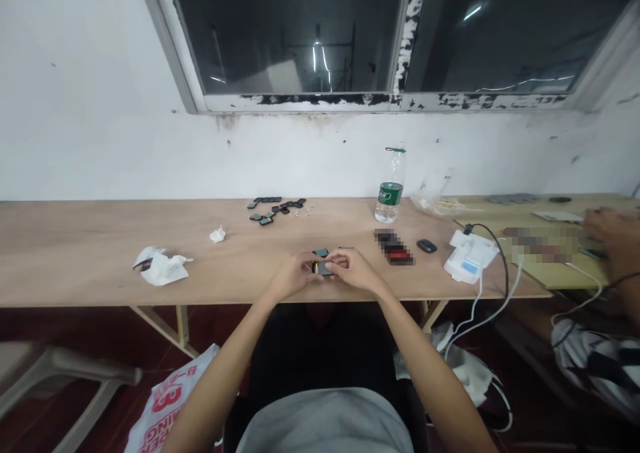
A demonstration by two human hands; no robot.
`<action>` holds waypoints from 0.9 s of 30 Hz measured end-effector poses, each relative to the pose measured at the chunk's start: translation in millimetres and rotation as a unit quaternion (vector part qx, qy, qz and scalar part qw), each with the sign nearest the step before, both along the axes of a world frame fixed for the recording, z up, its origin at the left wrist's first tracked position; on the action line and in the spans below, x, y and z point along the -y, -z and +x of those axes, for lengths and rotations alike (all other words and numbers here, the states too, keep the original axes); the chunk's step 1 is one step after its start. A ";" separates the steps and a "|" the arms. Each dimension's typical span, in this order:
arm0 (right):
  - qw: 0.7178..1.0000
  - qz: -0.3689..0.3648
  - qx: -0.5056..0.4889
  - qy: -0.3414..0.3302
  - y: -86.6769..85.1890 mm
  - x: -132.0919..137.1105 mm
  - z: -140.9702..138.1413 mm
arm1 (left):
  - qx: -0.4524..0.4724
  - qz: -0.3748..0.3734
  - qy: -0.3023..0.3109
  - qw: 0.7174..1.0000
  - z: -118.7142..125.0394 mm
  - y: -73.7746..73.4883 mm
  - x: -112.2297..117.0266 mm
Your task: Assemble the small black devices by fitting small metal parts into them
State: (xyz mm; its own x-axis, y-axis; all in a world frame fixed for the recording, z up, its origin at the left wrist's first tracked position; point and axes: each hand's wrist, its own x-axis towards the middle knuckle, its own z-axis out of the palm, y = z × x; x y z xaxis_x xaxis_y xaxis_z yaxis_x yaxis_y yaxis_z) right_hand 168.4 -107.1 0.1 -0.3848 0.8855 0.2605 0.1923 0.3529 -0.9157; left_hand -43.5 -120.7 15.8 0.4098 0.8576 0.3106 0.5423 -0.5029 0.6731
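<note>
1. Indoor workroom, apparently makeshift; exact kind unclear.
2. Long plain wooden table [95, 253] on timber legs [183, 323], set along marked white wall [90, 93].
3. Window frame [403, 46]: paint flaking, panes [280, 26] dark.
4. Small dark-edged pieces [267, 218] grouped on tabletop.
5. Trailing cables [507, 269].
6. Another person [613, 236] at yellowish adjoining table [545, 277].

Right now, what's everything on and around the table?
Table: one, tan, centre
Handled pieces: count unclear, greenish, central
Small flat pieces: several, dark, back
Tissues: two, white, left
Bottle: one, clear, back
Bag: one, clear, back right
Oval object: one, black, right
Blurred patches: two, dark, right
Box: one, white, right
Cables: several, white and black, right
Printed bag: one, white, floor left
Seat: one, pale, lower left
Window: one, dark, behind
Co-worker's hand: one, bare, far right
Left hand: one, bare, centre
Right hand: one, bare, centre
</note>
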 end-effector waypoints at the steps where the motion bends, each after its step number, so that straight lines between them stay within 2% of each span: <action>1: 0.999 0.030 0.024 0.022 0.3 -2.9 4.6 | -0.018 0.003 -0.002 1.000 0.3 2.3 -1.0; 4: 0.983 0.113 0.074 0.128 4.5 -16.0 23.5 | -0.057 0.003 0.001 0.998 0.9 9.6 -3.4; 7: 0.969 0.131 0.115 0.178 13.2 -28.5 41.8 | -0.091 0.011 -0.009 0.996 3.4 15.9 -4.4; 10: 0.965 0.127 0.158 0.166 21.2 -32.8 49.5 | -0.129 0.023 -0.013 0.991 7.5 19.6 -3.5; 15: 0.961 0.162 0.192 0.119 26.5 -32.0 44.7 | -0.165 0.026 -0.001 0.986 11.4 20.8 -0.6; 19: 0.960 0.136 0.196 0.147 30.4 -37.2 50.1 | -0.147 0.023 0.011 0.989 7.7 16.5 -0.4; 23: 0.962 0.096 0.206 0.152 32.8 -41.3 67.5 | -0.097 0.003 -0.020 0.995 -8.3 8.1 -6.4; 27: 0.962 0.077 0.213 0.152 31.4 -40.9 80.8 | -0.075 0.000 -0.054 0.996 -38.6 3.3 -19.5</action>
